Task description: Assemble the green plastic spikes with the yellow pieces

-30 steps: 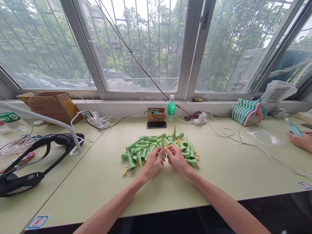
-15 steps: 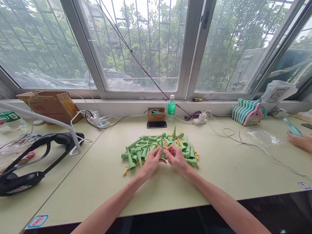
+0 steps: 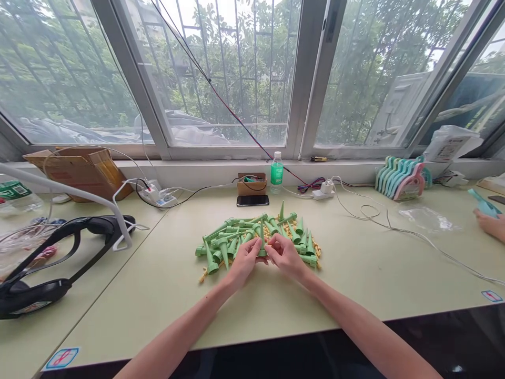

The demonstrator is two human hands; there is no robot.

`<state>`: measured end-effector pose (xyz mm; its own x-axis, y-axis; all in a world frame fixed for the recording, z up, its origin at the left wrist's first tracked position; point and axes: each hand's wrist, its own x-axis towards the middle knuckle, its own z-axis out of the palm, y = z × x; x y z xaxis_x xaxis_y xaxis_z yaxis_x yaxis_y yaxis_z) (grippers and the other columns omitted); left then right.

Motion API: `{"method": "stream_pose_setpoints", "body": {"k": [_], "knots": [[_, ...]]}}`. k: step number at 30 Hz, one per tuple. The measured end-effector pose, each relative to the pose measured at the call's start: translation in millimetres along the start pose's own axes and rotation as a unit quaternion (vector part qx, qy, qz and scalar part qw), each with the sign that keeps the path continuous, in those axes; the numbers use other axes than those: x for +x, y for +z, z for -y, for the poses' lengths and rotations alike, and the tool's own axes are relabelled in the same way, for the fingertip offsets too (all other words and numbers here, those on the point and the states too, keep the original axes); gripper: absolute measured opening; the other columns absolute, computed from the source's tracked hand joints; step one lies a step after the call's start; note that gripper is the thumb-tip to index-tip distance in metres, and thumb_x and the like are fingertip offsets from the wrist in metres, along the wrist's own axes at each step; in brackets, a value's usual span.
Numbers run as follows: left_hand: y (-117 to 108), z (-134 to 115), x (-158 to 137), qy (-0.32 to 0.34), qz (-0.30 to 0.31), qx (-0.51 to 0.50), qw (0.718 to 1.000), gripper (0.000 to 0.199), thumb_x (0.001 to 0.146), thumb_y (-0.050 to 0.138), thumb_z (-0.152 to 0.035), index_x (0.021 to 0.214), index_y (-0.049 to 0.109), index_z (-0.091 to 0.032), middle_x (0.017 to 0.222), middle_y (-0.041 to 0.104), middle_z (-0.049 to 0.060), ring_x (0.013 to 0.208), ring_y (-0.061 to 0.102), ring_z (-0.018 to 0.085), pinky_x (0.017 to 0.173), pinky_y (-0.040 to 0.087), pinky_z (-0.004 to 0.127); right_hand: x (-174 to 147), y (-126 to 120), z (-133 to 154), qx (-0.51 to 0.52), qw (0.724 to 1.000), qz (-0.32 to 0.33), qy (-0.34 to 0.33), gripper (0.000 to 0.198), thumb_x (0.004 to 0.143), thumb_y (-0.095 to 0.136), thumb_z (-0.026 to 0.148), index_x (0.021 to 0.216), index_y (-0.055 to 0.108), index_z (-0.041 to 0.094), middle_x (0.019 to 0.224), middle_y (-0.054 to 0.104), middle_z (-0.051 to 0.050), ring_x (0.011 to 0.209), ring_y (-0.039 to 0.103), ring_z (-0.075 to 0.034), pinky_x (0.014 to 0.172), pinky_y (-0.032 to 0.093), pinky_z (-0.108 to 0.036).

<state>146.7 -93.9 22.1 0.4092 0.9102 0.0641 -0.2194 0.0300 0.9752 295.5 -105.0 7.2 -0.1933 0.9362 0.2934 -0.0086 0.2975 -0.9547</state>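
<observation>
Upright between both hands stands a green plant watering spike [image 3: 262, 239], its tip pointing up and its wide collar at the bottom. My left hand [image 3: 246, 259] is closed on it from the left side. On the right, my right hand [image 3: 286, 258] has thumb and fingers pinched together beside the collar; what is in the pinch is too small and hidden to make out. Behind and around my hands lies a heap of similar green spikes [image 3: 223, 248], mixed with small yellow pieces [image 3: 292, 231].
At the back are a phone [image 3: 252, 200], a small cardboard box [image 3: 251, 184] and a green-labelled bottle [image 3: 276, 172]. A black headset [image 3: 74, 247] lies left. Children's hangers [image 3: 400, 178] and a white cable [image 3: 390, 226] are right. Another person's hand [image 3: 489, 218] holds something light blue.
My hands stay at the spike with almost no movement. At the right edge, the other person's hand and the light blue thing have moved further right. The view has shifted slightly.
</observation>
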Motion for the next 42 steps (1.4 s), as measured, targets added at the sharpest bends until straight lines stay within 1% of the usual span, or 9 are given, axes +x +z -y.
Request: {"method": "stream_pose_setpoints", "body": {"k": [6,9,13,18,24,28,31,35,42], "knots": [[0.5,2.1,0.7,-0.007,0.009,-0.01,1.0,0.035,0.085,0.06,-0.049,0.084,0.065,-0.014,0.077,0.058,0.003,0.073,0.063,0.016,0.06,0.054,0.027,-0.3,-1.0,-1.3,-0.029,0.999,0.012,-0.021,0.025,0.088,0.057,0.039,0.079,0.043,0.021,0.056,0.049,0.006,0.047,0.046,-0.01,0.046,0.038,-0.023],[3.2,0.3,0.6,-0.005,0.002,-0.018,1.0,0.035,0.086,0.059,-0.048,0.085,0.065,-0.014,0.079,0.06,0.004,0.072,0.063,0.016,0.06,0.054,0.027,0.2,1.1,-1.9,-0.005,1.0,-0.004,-0.024,0.025,0.09,0.055,0.041,0.081,0.043,0.021,0.056,0.048,0.006,0.046,0.044,-0.01,0.045,0.038,-0.022],[5.8,-3.0,0.2,0.003,-0.013,-0.022,1.0,0.035,0.087,0.058,-0.047,0.089,0.064,-0.013,0.079,0.062,0.005,0.071,0.063,0.016,0.06,0.054,0.029,1.1,2.8,0.4,0.014,1.0,-0.018,-0.02,0.027,0.095,0.047,0.045,0.082,0.046,0.021,0.053,0.045,0.006,0.043,0.041,-0.009,0.043,0.036,-0.022],[5.1,-3.8,0.1,0.006,-0.028,-0.019,0.999,0.034,0.087,0.058,-0.047,0.089,0.064,-0.013,0.077,0.061,0.004,0.066,0.062,0.015,0.057,0.054,0.028,1.5,1.5,2.4,-0.01,1.0,-0.019,-0.021,0.028,0.096,0.044,0.045,0.083,0.048,0.021,0.053,0.046,0.006,0.043,0.041,-0.009,0.043,0.035,-0.022],[5.2,-2.6,-0.1,0.001,-0.037,-0.015,0.999,0.033,0.086,0.06,-0.046,0.085,0.064,-0.013,0.071,0.055,0.0,0.062,0.058,0.012,0.056,0.053,0.027,-0.2,1.9,-0.2,-0.056,0.997,0.0,-0.051,0.023,0.095,0.048,0.043,0.091,0.048,0.021,0.059,0.05,0.005,0.049,0.047,-0.011,0.047,0.039,-0.022],[6.0,-1.0,-0.7,-0.018,-0.027,-0.022,0.999,0.036,0.085,0.06,-0.049,0.084,0.064,-0.013,0.069,0.054,0.001,0.066,0.06,0.014,0.056,0.052,0.026,-2.3,2.7,-1.8,-0.126,0.989,0.005,-0.071,0.02,0.093,0.051,0.04,0.089,0.048,0.021,0.055,0.047,0.006,0.047,0.045,-0.01,0.047,0.036,-0.022],[6.7,1.4,-1.0,-0.046,-0.021,-0.04,0.998,0.039,0.084,0.06,-0.051,0.084,0.063,-0.012,0.069,0.057,0.002,0.067,0.06,0.015,0.057,0.052,0.027,-3.5,3.3,-3.8,-0.158,0.984,0.002,-0.076,0.02,0.092,0.052,0.04,0.087,0.048,0.021,0.053,0.045,0.007,0.045,0.042,-0.01,0.047,0.034,-0.022],[7.5,5.2,-1.4,-0.073,-0.014,-0.075,0.994,0.04,0.084,0.06,-0.053,0.081,0.063,-0.013,0.07,0.061,0.003,0.065,0.058,0.013,0.059,0.052,0.025,-4.1,3.5,-5.9,-0.207,0.975,-0.006,-0.084,0.021,0.09,0.055,0.04,0.082,0.047,0.021,0.053,0.044,0.007,0.046,0.039,-0.01,0.047,0.031,-0.022],[8.5,6.4,-1.2,-0.105,-0.028,-0.105,0.988,0.044,0.078,0.065,-0.056,0.076,0.059,-0.012,0.065,0.059,0.0,0.059,0.056,0.009,0.057,0.05,0.021,-3.5,3.4,-4.0,-0.229,0.968,-0.012,-0.099,0.023,0.089,0.055,0.04,0.078,0.047,0.021,0.053,0.038,0.008,0.047,0.031,-0.009,0.048,0.028,-0.022]]}}
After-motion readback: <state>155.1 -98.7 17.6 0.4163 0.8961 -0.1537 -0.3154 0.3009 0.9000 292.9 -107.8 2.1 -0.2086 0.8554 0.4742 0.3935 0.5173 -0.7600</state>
